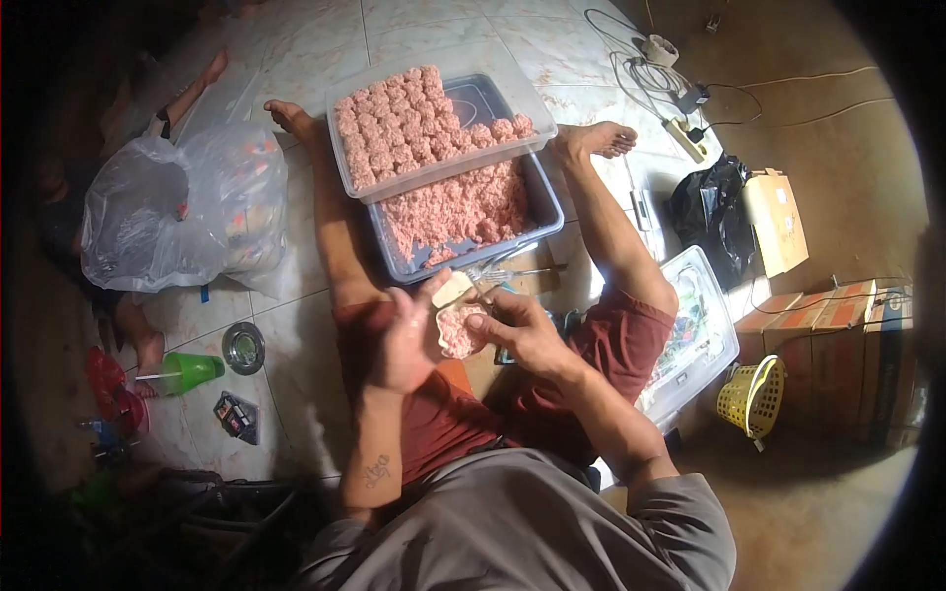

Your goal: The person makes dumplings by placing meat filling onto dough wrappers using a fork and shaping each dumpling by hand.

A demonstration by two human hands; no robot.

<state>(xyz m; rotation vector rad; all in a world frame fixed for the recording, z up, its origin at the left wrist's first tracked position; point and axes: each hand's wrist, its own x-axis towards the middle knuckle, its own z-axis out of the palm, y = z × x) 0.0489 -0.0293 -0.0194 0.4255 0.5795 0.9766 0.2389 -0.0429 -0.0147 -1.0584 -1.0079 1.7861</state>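
Observation:
In front of my lap, a cream-coloured two-part mold [453,290] stands open, and pink minced meat [460,331] fills its lower half. My right hand [525,330] grips the mold from the right, its thumb against the edge of the meat. My left hand [409,345] is open beside the mold's left side, fingers stretched up; I cannot tell whether it touches the mold. Beyond my hands, a blue-grey tub [548,202] holds loose minced meat [458,204]. Resting over its far part is a clear plastic tray [537,103] with rows of shaped meat balls [394,118].
Forks [507,273] lie by the tub's near edge. To the left are a plastic bag [187,207], a green cup [192,371] and a glass ashtray [243,348]. On the right are a clear bin [714,330], a yellow basket [754,394], boxes and a power strip [685,141]. Another person sits far left.

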